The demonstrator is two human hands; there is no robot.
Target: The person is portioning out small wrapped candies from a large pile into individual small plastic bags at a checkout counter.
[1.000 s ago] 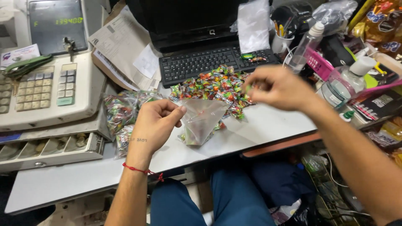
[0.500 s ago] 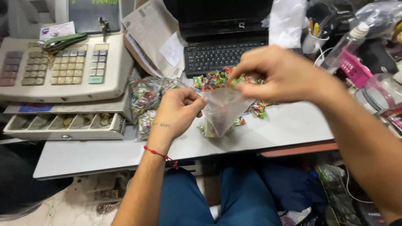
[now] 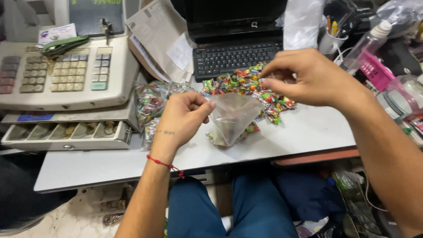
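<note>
Two hands fill a small clear bag with wrapped candies at a cluttered desk (image 3: 308, 132).

Left of the fingers sits a cash register (image 3: 66, 75). The left hand (image 3: 183, 119) pinches the rim of the open plastic bag (image 3: 233, 117) between thumb and fingers. The right hand (image 3: 308, 77), fingers nearly closed, hovers above the candy pile (image 3: 246, 86), just beyond the bag.

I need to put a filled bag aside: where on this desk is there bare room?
Bare white desk runs along the front edge, right of the clear bag held by the left hand, below the candy pile. Another patch lies under the coin drawer. Around the keyboard and cash register, crowded.
</note>
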